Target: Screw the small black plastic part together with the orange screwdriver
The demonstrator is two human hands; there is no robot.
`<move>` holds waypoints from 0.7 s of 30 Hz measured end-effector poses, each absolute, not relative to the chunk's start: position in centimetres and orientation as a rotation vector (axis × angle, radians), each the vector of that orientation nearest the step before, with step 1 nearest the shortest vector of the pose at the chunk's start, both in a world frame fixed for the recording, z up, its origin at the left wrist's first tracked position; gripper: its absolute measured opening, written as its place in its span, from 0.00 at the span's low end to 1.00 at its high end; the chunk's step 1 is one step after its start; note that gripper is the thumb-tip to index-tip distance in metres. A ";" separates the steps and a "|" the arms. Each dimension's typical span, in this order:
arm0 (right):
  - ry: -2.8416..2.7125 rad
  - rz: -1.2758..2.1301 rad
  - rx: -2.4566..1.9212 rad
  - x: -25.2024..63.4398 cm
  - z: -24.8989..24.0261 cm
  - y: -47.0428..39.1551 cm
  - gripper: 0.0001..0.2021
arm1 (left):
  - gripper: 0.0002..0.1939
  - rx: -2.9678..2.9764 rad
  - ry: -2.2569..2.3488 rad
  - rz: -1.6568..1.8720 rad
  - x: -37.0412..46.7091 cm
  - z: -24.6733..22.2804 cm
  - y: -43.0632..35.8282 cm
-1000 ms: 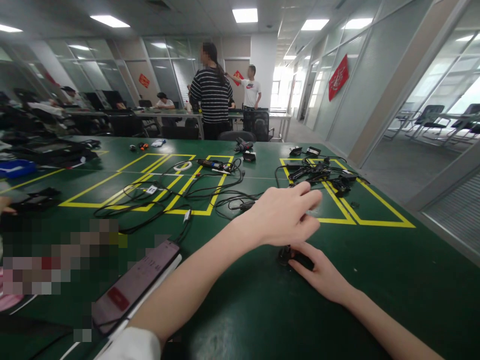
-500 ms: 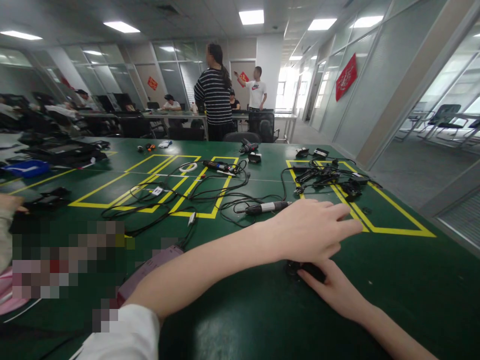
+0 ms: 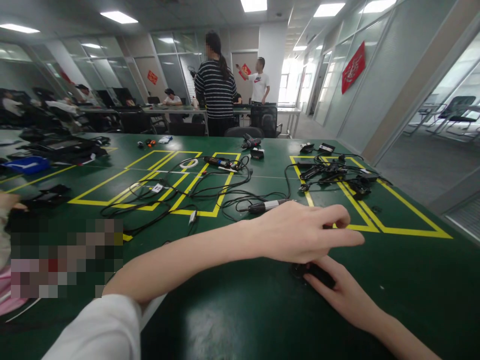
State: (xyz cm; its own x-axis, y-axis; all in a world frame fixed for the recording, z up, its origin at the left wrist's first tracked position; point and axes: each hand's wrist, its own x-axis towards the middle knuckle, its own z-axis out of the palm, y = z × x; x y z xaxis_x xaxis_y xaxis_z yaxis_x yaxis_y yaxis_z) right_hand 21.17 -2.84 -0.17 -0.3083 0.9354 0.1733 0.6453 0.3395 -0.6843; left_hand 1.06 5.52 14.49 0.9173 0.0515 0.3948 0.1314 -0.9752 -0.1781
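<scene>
Currently — black part (image 3: 321, 276) sits low at green tabletop (image 3: 232, 320), pinched between thumb and fingers of right hand (image 3: 348, 295); uneven pinch could let it twist. Left hand (image 3: 300, 232) arches just above, fingers half-curled, one pointing outward; cannot tell whether it grips anything. Its overlap hides part's far side — misalignment could go unseen. Just beyond, grey-black pen-shaped tool (image 3: 266, 206); stray knuckle could roll it. Farther, looped cables (image 3: 250, 176) and jumbled black pieces (image 3: 330, 170); snagged cable could drag neighbours.

Yellow stripes cross the green table (image 3: 225, 300); black and white bands pattern the shirt (image 3: 215, 87).
</scene>
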 end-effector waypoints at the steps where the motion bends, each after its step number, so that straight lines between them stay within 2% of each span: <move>1: -2.058 0.680 -1.383 21.2 -0.1 -2.8 0.13 | 0.18 -2.881 -0.152 -0.607 1.1 14.3 5.6; 6: -2.038 0.619 -1.422 21.1 -0.1 -3.1 0.13 | 0.18 -2.874 -0.021 -0.713 1.4 14.0 5.9; 15: -2.023 0.685 -1.458 21.2 -0.3 -3.2 0.14 | 0.21 -2.877 -0.159 -0.499 2.3 15.6 4.7; 21: -1.896 0.748 -1.526 21.0 0.1 -3.3 0.14 | 0.08 -2.954 -0.189 -0.464 3.9 16.7 2.9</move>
